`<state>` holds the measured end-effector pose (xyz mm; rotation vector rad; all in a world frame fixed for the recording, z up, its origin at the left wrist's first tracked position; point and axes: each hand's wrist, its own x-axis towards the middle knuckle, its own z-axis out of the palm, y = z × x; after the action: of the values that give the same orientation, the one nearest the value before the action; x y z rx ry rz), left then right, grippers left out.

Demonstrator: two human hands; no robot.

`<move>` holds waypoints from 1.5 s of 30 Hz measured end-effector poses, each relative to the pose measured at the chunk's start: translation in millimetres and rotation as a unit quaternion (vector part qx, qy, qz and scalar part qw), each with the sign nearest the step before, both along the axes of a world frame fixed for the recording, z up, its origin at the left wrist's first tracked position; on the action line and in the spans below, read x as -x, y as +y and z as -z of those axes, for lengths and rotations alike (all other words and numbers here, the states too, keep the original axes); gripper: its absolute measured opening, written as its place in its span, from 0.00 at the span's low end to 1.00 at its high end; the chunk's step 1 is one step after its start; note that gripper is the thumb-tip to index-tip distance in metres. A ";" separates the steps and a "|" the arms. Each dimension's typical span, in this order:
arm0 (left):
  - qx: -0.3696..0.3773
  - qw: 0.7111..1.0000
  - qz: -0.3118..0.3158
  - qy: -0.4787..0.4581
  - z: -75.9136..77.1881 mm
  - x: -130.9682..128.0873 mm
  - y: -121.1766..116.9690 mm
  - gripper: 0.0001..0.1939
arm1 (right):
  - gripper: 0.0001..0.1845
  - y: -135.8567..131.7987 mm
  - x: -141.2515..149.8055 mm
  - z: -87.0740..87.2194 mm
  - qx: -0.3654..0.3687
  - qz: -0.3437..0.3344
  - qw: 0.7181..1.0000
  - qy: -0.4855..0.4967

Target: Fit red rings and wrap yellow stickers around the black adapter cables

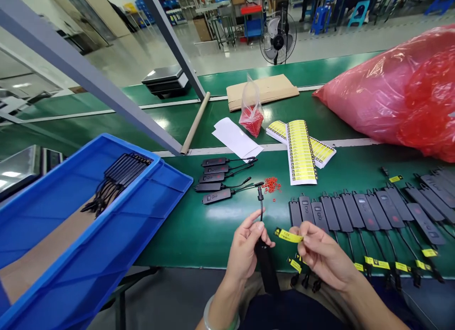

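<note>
My left hand [245, 249] grips a black controller box [267, 268] at its cable end, and the short cable with its connector [260, 193] points away from me. Between the fingertips of my right hand [325, 256] is a yellow label [288, 235], held by one end and apart from the cable. To the right, a row of dark controller boxes [364, 211] lies on the bench, many with yellow labels on their cables. Several more boxes [216, 196] lie at the left, cables to the right. Small red rings [271, 185] are heaped past my left hand.
A blue bin [170, 178] with black devices [126, 171] stands left. Yellow label sheets [301, 152], white paper [236, 138] and a bag of red pieces [252, 117] lie beyond my hands. A large pink bag [377, 93] fills the right back; a grey post [106, 84] rises left.
</note>
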<state>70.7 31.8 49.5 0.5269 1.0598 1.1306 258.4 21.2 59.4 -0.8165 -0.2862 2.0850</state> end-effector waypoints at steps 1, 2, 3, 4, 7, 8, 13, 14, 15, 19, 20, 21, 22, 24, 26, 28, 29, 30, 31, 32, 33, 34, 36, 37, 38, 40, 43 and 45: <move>0.009 1.000 0.003 -0.010 -0.6 -2.7 -2.4 0.23 | 0.12 3.5 -1.7 -3.7 -0.019 0.014 1.000 -0.017; 0.014 1.000 0.005 -0.015 -0.9 -5.2 -4.6 0.23 | 0.10 7.5 -3.2 -7.1 -0.040 0.034 0.998 -0.032; 0.017 1.000 0.005 -0.015 -1.0 -7.6 -6.7 0.22 | 0.10 11.7 -4.2 -9.9 -0.062 0.057 0.995 -0.047; 0.017 1.000 0.005 -0.013 -1.2 -10.2 -8.6 0.21 | 0.13 16.0 -4.5 -12.1 -0.085 0.083 0.991 -0.065; 0.007 1.000 0.011 -0.006 -2.1 -18.5 -14.3 0.16 | 0.27 26.4 0.6 -14.1 -0.159 0.123 0.971 -0.132; 0.001 1.000 0.018 -0.004 -2.6 -21.2 -16.1 0.15 | 0.31 28.4 4.4 -13.4 -0.177 0.114 0.966 -0.149; -0.046 0.998 0.050 0.012 -2.5 -28.2 -25.5 0.11 | 0.34 29.7 25.8 -9.5 -0.199 0.037 0.964 -0.173; -0.056 0.997 0.056 0.023 -2.2 -28.1 -27.2 0.10 | 0.33 29.5 28.2 -10.1 -0.196 0.051 0.963 -0.178; -0.066 0.995 0.062 0.038 -2.1 -27.6 -28.7 0.10 | 0.31 29.5 29.7 -11.2 -0.194 0.072 0.961 -0.183; -0.106 0.983 0.077 0.131 -5.2 -24.1 -33.7 0.10 | 0.35 32.3 28.7 -15.9 -0.188 0.116 0.957 -0.190; -0.117 0.978 0.080 0.156 -6.5 -23.2 -34.5 0.10 | 0.35 33.6 27.6 -16.4 -0.191 0.114 0.956 -0.191; -0.127 0.973 0.081 0.174 -7.8 -22.3 -35.1 0.09 | 0.36 34.9 26.2 -16.8 -0.197 0.114 0.954 -0.194; -0.131 0.971 0.082 0.183 -8.9 -21.4 -35.4 0.09 | 0.36 36.3 24.4 -17.3 -0.207 0.125 0.949 -0.200; -0.122 0.975 0.077 0.167 -9.9 -20.1 -34.9 0.08 | 0.33 38.1 19.2 -19.3 -0.230 0.182 0.930 -0.224; -0.101 0.986 0.066 0.114 -9.3 -19.4 -33.0 0.09 | 0.24 37.5 12.5 -23.7 -0.235 0.238 0.910 -0.243; -0.084 0.994 0.052 0.048 -7.7 -19.5 -30.5 0.10 | 0.12 33.7 6.2 -29.7 -0.219 0.229 0.917 -0.242; -0.078 0.996 0.045 0.019 -6.9 -19.9 -29.4 0.10 | 0.08 30.7 4.2 -32.4 -0.210 0.195 0.930 -0.231; -0.072 0.997 0.037 -0.004 -6.1 -20.3 -28.4 0.11 | 0.06 27.5 3.3 -34.6 -0.202 0.153 0.943 -0.216; -0.069 0.997 0.030 -0.022 -5.5 -20.8 -27.8 0.11 | 0.07 24.3 3.7 -35.9 -0.195 0.109 0.954 -0.200; -0.068 0.997 0.022 -0.033 -5.2 -21.3 -27.4 0.11 | 0.08 21.4 5.2 -36.2 -0.188 0.069 0.962 -0.185; -0.070 0.997 0.014 -0.040 -5.1 -21.8 -27.2 0.12 | 0.09 19.0 7.8 -35.6 -0.181 0.038 0.967 -0.173; -0.074 0.996 0.006 -0.044 -5.3 -22.2 -27.2 0.12 | 0.11 17.4 11.0 -34.1 -0.173 0.016 0.971 -0.164; -0.079 0.996 -0.006 -0.047 -6.6 -22.9 -27.5 0.12 | 0.13 16.2 18.2 -29.9 -0.160 -0.006 0.974 -0.157; -0.079 0.996 -0.010 -0.045 -7.7 -23.2 -27.7 0.11 | 0.14 16.3 21.5 -27.6 -0.156 -0.008 0.975 -0.157; -0.076 0.996 -0.012 -0.041 -8.9 -23.6 -27.8 0.11 | 0.15 16.8 24.3 -25.5 -0.155 -0.007 0.975 -0.159; -0.073 0.997 -0.015 -0.031 -11.3 -24.5 -28.0 0.10 | 0.15 17.6 28.1 -22.1 -0.156 -0.005 0.975 -0.160; -0.076 0.997 -0.019 -0.016 -13.9 -26.2 -27.8 0.08 | 0.14 18.0 30.2 -19.3 -0.157 -0.003 0.975 -0.157; -0.081 0.996 -0.019 -0.008 -14.6 -27.2 -27.7 0.08 | 0.15 17.8 30.8 -18.4 -0.157 0.001 0.975 -0.154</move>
<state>97.9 4.2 64.1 0.6264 0.9728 1.2598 227.7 39.0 77.8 -0.9397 -0.7621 1.8408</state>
